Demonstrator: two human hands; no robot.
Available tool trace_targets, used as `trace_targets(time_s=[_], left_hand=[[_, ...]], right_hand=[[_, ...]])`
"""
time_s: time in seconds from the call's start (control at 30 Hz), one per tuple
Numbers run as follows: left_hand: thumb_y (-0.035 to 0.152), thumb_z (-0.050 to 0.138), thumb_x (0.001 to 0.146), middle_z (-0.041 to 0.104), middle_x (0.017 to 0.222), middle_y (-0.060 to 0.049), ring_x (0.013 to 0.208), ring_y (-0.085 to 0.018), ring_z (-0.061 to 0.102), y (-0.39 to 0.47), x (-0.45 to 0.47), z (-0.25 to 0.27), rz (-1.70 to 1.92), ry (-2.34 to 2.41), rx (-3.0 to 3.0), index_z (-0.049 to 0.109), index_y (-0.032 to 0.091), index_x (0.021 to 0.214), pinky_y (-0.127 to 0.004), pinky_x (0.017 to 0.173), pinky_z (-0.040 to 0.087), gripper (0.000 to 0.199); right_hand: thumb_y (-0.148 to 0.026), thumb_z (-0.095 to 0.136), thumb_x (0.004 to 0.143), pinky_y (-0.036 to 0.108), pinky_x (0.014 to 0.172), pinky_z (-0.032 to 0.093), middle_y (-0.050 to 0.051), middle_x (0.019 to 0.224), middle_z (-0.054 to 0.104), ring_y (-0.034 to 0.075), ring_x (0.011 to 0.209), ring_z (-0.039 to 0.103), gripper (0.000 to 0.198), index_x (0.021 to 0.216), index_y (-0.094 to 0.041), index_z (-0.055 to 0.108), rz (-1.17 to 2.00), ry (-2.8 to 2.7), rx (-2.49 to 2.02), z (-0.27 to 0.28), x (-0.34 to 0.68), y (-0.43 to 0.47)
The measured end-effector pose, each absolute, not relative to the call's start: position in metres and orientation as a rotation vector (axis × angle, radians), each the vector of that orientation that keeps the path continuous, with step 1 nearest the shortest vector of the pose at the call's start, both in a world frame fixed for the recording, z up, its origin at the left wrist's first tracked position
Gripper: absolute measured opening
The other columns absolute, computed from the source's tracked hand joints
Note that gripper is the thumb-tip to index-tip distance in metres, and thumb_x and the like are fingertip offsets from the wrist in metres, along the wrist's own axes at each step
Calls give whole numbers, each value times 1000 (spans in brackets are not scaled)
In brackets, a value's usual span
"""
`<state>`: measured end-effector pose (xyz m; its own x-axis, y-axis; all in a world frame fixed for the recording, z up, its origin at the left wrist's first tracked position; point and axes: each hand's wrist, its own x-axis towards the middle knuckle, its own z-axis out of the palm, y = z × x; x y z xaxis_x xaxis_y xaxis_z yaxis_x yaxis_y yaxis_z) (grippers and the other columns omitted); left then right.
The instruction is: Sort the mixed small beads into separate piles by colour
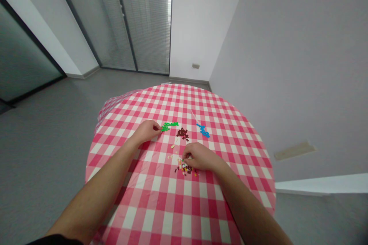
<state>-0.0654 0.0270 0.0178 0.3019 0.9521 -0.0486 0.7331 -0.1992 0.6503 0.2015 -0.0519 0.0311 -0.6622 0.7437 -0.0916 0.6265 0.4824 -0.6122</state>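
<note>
My left hand (147, 131) is closed in a pinch at the left edge of a pile of small green pieces (166, 126); whatever is between its fingertips is too small to make out. Over a mixed pile of tiny pieces (188, 169), brown, yellow, white and other colours, my right hand (198, 155) has its thumb and fingers pressed together. A speck of green shows by its fingertips, but I cannot tell if it is held. Dark brown pieces (182, 133) form a group between the hands, and blue pieces (203, 131) lie farther right.
A few pale yellow pieces (172, 146) lie scattered left of the mixed pile. Everything rests on a round table with a red-and-white checked cloth (178, 222). Beyond it stand a glass partition (143, 26) and a grey wall (287, 65) on the right.
</note>
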Motion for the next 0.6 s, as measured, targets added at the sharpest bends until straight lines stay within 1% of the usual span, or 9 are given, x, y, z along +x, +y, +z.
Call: trace_targets(time_s=[0.17, 0.27, 0.43, 0.5, 0.6], left_hand=[[28, 61, 74, 74, 74, -7, 65, -19, 62, 28, -67, 15, 484, 1502, 2030, 77, 18, 75, -29, 61, 40, 19], [27, 62, 74, 75, 76, -7, 66, -20, 63, 29, -67, 13, 506, 1475, 2013, 78, 19, 77, -29, 63, 41, 18], [30, 62, 77, 74, 72, -7, 64, -19, 61, 32, -66, 7, 507, 1497, 2025, 77, 18, 75, -29, 62, 40, 20], [30, 63, 78, 74, 74, -7, 66, -19, 62, 33, -66, 5, 528, 1516, 2012, 77, 18, 76, -30, 62, 40, 19], [30, 65, 78, 74, 76, -7, 70, -20, 64, 32, -64, 6, 591, 1546, 2000, 76, 18, 75, -30, 63, 40, 17]], right_hand=[[-4, 56, 67, 22, 53, 40, 1, 66, 67, 13, 59, 59, 18, 71, -18, 68, 974, -2304, -1269, 32, 203, -51], [-5, 56, 67, 22, 55, 44, 1, 68, 68, 13, 60, 60, 19, 74, -18, 68, 1038, -2183, -1242, 31, 205, -48], [-10, 59, 69, 24, 58, 47, 2, 72, 68, 14, 63, 62, 14, 76, -18, 67, 1066, -2023, -1185, 23, 207, -43], [-12, 61, 69, 24, 60, 48, 2, 73, 68, 14, 64, 62, 11, 75, -19, 67, 1072, -1972, -1161, 22, 208, -42], [-15, 63, 70, 25, 60, 50, 2, 74, 67, 14, 64, 61, 12, 81, -19, 67, 1111, -1888, -1127, 23, 207, -43]])
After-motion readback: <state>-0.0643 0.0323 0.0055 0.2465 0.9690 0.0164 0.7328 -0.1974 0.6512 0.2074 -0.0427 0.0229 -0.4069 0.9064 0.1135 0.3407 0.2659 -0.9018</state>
